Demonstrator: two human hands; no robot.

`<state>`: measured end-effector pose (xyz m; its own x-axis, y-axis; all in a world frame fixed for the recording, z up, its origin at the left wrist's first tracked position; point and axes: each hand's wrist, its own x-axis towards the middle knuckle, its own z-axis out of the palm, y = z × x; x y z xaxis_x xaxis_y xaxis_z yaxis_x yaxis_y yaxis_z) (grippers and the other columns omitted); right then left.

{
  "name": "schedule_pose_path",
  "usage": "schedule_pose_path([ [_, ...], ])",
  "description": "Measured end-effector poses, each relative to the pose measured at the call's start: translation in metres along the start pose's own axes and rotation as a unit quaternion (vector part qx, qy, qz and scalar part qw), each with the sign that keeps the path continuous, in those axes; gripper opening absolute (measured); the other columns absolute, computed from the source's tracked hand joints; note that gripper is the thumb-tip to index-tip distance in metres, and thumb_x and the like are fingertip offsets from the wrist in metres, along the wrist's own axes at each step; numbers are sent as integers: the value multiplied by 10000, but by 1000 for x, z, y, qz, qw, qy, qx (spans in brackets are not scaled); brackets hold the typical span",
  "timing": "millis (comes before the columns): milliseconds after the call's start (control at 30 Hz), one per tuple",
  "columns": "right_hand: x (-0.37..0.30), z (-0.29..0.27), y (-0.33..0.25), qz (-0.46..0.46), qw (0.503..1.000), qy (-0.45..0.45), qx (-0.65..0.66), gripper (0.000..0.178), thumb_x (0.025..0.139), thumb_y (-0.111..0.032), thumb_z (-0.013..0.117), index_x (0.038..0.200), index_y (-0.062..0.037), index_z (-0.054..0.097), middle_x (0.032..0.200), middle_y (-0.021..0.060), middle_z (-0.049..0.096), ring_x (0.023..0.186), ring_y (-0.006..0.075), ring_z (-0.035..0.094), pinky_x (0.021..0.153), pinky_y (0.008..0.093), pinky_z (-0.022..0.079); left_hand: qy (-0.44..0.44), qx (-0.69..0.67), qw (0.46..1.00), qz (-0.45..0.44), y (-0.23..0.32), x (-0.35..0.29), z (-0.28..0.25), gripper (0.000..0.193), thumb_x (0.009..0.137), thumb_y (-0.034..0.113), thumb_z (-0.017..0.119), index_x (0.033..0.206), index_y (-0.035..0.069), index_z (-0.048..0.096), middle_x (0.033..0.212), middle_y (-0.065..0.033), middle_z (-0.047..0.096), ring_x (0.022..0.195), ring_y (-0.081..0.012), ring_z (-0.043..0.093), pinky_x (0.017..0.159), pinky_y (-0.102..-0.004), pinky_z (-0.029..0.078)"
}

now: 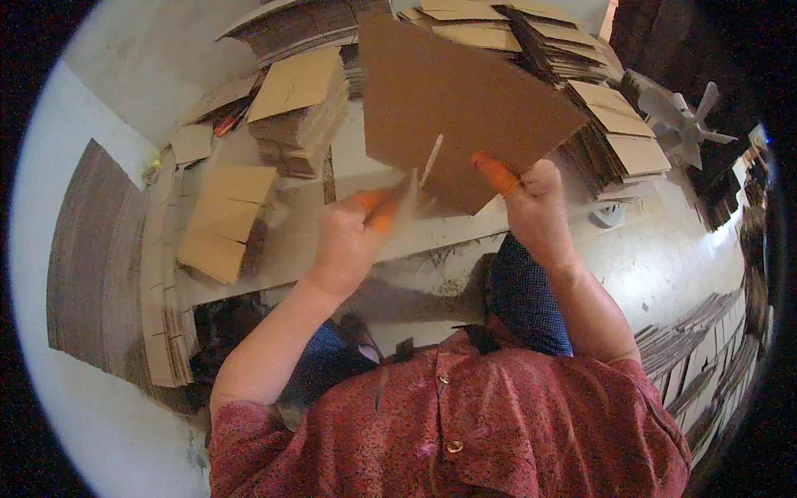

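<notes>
A brown cardboard sheet (465,108) is held up tilted over the table in front of me. My right hand (535,203) grips its lower right edge, with the orange-covered thumb lying on the near face. My left hand (353,232) is closed beside the sheet's lower left edge, its fingertips also covered in orange. Something thin and blurred shows at those fingertips, and I cannot make out what it is. Between the hands, a narrow pale strip or slot (432,159) shows against the sheet's lower part.
Slotted cardboard pieces (224,220) lie at the table's left. Behind them rises a cardboard stack (295,108). More stacks (614,124) stand at the back right, near a fan (687,124). Cardboard bundles (95,266) lean at the far left, and others (697,357) lie at the lower right.
</notes>
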<state>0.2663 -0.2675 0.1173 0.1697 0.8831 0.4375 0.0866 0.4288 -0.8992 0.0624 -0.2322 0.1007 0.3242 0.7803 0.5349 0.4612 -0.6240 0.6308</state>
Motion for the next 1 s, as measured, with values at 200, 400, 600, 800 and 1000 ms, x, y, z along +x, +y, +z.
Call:
schedule_pose_path([
  [200, -12, 0, 66, -24, 980, -17, -197, 93, 798, -88, 629, 793, 5, 622, 666, 6, 590, 646, 46, 444, 522, 259, 417, -17, 55, 998, -2, 1, -1, 7, 112, 738, 62, 639, 820, -14, 635, 672, -188, 598, 519, -240, 579, 494, -308, 437],
  [400, -14, 11, 44, -48, 988, -8, -147, 82, 812, -58, 587, 847, 7, 622, 668, 116, 596, 607, 102, 478, 543, 296, 430, 0, 6, 1000, 16, 4, -1, 10, 107, 747, 67, 640, 813, -17, 638, 683, -190, 604, 518, -229, 576, 501, -296, 437],
  [600, -33, 12, 85, -30, 975, -27, -218, 77, 790, -62, 599, 782, 10, 623, 726, 218, 596, 593, 300, 580, 534, 337, 437, -41, -23, 997, -57, 18, 2, 13, 164, 760, 80, 653, 883, -28, 642, 700, -125, 638, 561, -140, 574, 535, -266, 451],
  [800, -39, 3, 63, 78, 942, -99, -310, 201, 806, -101, 590, 972, 13, 580, 805, 193, 621, 714, 312, 600, 606, 302, 455, -33, -283, 947, -150, -20, -6, 9, 597, 890, 506, 388, 1178, -1, 513, 1102, -104, 576, 944, -149, 536, 759, -281, 436],
  [1000, 4, -39, 0, -235, 893, 138, -359, 488, 768, -271, 664, 1153, -16, 507, 1165, 202, 504, 1073, 306, 490, 915, 379, 380, -73, -379, 897, -214, -42, -5, 27, 721, 858, 633, 223, 1296, 91, 408, 1312, -79, 409, 1184, -167, 361, 1006, -305, 258],
])
